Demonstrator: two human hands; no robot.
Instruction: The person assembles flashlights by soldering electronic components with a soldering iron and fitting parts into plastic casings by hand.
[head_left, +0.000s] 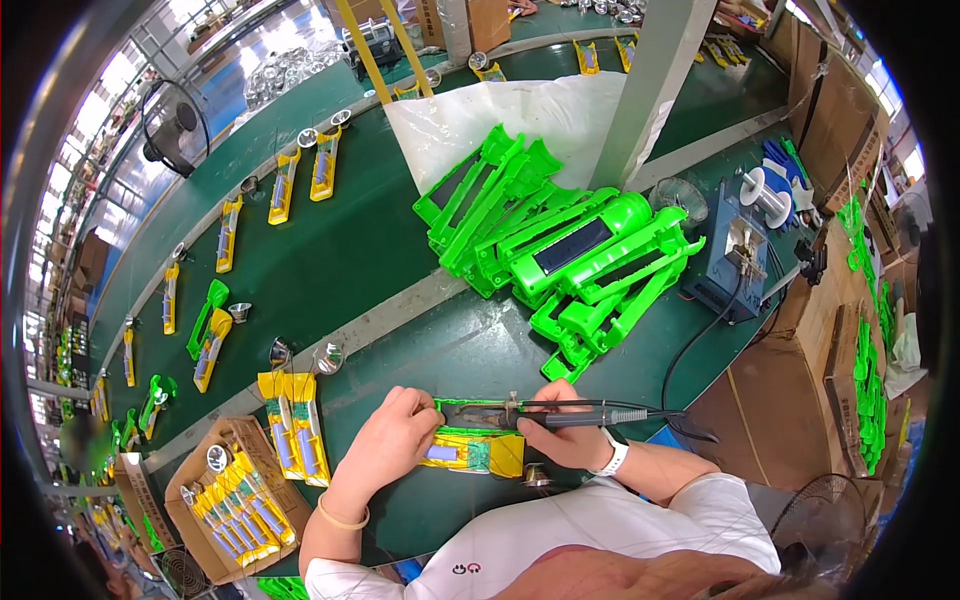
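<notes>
My right hand [562, 425] is wrapped round a soldering iron [606, 416], whose tip end points left. The iron lies over a green plastic casing half [458, 403] with a dark panel inside. At the casing's left end, my left hand [400, 432] has its fingers closed on the edge; the fingertips are partly hidden. Just below, touching or nearly so, sits a yellow tray with a circuit board and blue battery [442, 453]. A small reflector cup [537, 474] rests beside its right end.
Green casing halves [570, 250] are piled ahead. A blue solder feeder [735, 250] with a wire spool stands right, its black cable [672, 375] trailing over the table. Yellow assemblies [295, 430] lie left, beside a filled cardboard box [205, 450]. A grey post [655, 90] rises behind.
</notes>
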